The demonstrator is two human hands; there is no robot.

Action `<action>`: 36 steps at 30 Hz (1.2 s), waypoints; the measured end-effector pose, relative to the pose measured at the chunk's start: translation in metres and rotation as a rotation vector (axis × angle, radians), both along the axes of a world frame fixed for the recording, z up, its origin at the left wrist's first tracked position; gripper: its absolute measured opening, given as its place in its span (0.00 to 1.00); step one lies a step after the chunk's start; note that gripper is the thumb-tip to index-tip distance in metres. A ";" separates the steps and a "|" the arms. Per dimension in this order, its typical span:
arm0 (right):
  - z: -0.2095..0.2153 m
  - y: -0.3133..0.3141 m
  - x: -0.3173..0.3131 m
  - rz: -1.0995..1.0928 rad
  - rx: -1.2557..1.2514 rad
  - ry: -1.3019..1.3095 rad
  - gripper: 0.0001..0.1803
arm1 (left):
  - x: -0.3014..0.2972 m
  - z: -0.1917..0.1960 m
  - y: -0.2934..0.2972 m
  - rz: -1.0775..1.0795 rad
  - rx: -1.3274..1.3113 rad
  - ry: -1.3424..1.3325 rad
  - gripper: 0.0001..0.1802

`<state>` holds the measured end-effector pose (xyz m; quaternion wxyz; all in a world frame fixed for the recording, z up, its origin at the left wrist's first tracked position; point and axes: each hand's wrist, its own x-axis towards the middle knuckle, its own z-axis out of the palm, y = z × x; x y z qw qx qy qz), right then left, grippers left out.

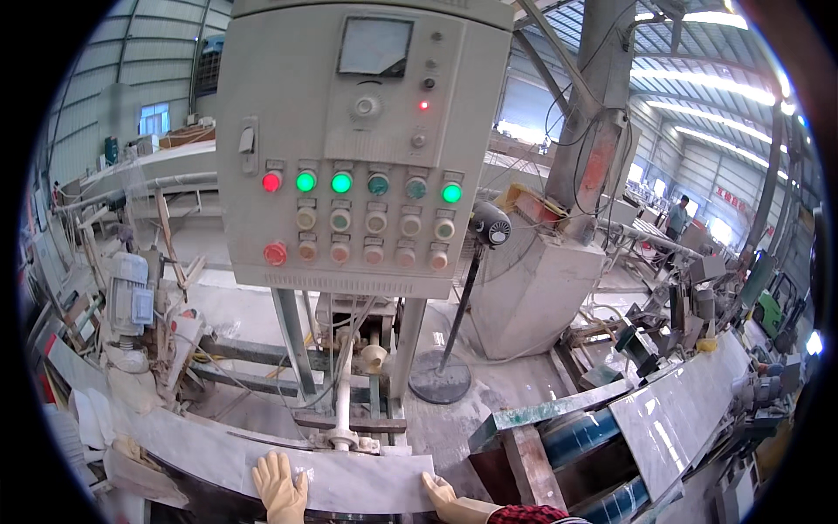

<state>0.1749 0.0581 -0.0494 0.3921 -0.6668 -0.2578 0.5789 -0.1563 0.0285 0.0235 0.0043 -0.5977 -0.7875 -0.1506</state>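
Note:
A long grey marble slab (349,479) lies across the bottom of the head view. My left hand (281,487), in a pale yellow glove, rests flat on its top surface. My right hand (443,496), also gloved, with a red plaid sleeve behind it, grips the slab's right end. Straight ahead stands a grey control panel (362,144) on metal legs, with a meter, a knob, lit red and green lamps and rows of push buttons.
A grey motor (129,297) and pipework sit at the left. A pedestal fan (489,225) stands behind the panel. Blue rollers (580,435) carry another marble slab (676,410) at the right. A person (677,217) stands far back on the right.

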 end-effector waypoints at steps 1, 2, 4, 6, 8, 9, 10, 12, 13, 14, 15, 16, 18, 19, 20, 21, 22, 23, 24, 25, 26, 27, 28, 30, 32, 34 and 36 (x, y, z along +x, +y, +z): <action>0.007 0.001 -0.002 0.013 0.002 0.031 0.26 | -0.001 0.000 0.000 -0.006 0.014 0.015 0.38; 0.004 0.004 0.004 0.078 -0.050 0.105 0.26 | -0.002 -0.004 -0.001 -0.013 0.028 0.030 0.39; -0.033 0.009 0.018 0.203 -0.038 0.100 0.29 | 0.001 0.004 0.005 -0.031 0.007 0.026 0.38; -0.054 0.012 0.033 0.378 -0.039 0.102 0.29 | 0.006 0.023 0.003 -0.031 -0.065 -0.011 0.35; -0.019 0.012 0.050 0.594 -0.049 0.148 0.28 | 0.001 0.028 -0.004 0.010 -0.103 0.053 0.35; -0.001 0.008 0.059 0.655 -0.046 0.178 0.27 | 0.000 0.026 -0.005 0.024 -0.119 0.082 0.34; 0.014 0.003 0.065 0.713 -0.041 0.202 0.26 | -0.003 0.019 -0.006 0.015 -0.084 0.104 0.36; 0.033 -0.005 0.072 0.772 -0.032 0.242 0.24 | -0.001 0.022 -0.005 0.038 -0.043 0.047 0.34; 0.040 -0.010 0.073 0.798 -0.025 0.259 0.23 | -0.002 0.023 -0.009 0.053 -0.027 0.019 0.33; 0.047 -0.011 0.072 0.824 -0.019 0.285 0.22 | -0.007 0.014 -0.011 0.049 0.114 0.043 0.29; 0.049 -0.014 0.073 0.819 -0.012 0.296 0.21 | -0.006 0.009 -0.009 0.040 0.137 0.054 0.28; 0.049 -0.017 0.073 0.814 -0.003 0.306 0.20 | -0.006 0.004 -0.006 0.034 0.159 0.066 0.27; 0.038 -0.022 0.068 0.784 0.047 0.353 0.17 | -0.008 0.002 -0.005 0.013 0.198 0.061 0.25; 0.035 -0.020 0.068 0.805 0.040 0.301 0.17 | -0.005 0.003 -0.005 -0.002 0.215 0.045 0.24; 0.032 -0.018 0.068 0.826 0.034 0.248 0.17 | -0.004 0.005 -0.005 -0.017 0.231 0.028 0.24; 0.034 -0.017 0.068 0.851 0.024 0.191 0.16 | -0.004 0.004 -0.006 -0.024 0.254 0.029 0.23; 0.035 -0.015 0.066 0.871 -0.001 0.211 0.16 | -0.004 0.003 -0.007 -0.032 0.278 0.030 0.23; 0.038 -0.013 0.064 0.891 -0.025 0.231 0.16 | -0.006 0.003 -0.007 -0.039 0.302 0.031 0.22; 0.043 -0.012 0.064 0.913 -0.056 0.246 0.16 | -0.005 0.004 -0.007 -0.044 0.315 0.035 0.22; 0.049 -0.010 0.063 0.935 -0.086 0.261 0.17 | -0.005 0.005 -0.008 -0.048 0.328 0.039 0.21; 0.056 -0.010 0.064 0.966 -0.051 0.289 0.17 | -0.006 0.006 -0.008 -0.052 0.341 0.043 0.21; 0.068 -0.013 0.064 0.999 -0.021 0.318 0.17 | -0.006 0.005 -0.009 -0.057 0.355 0.039 0.21; 0.079 -0.015 0.064 1.033 0.010 0.349 0.17 | -0.008 0.003 -0.009 -0.062 0.368 0.036 0.21; 0.075 -0.012 0.059 1.078 0.033 0.355 0.18 | -0.010 0.000 -0.011 -0.058 0.377 0.036 0.21; 0.058 -0.007 0.059 1.099 0.046 0.285 0.20 | -0.009 -0.002 -0.008 -0.065 0.374 0.037 0.21; 0.035 0.000 0.059 1.126 0.066 0.179 0.21 | -0.007 -0.001 -0.005 -0.079 0.366 0.027 0.21; 0.005 0.006 0.050 1.187 0.108 0.024 0.23 | -0.010 -0.003 -0.008 -0.079 0.361 0.043 0.21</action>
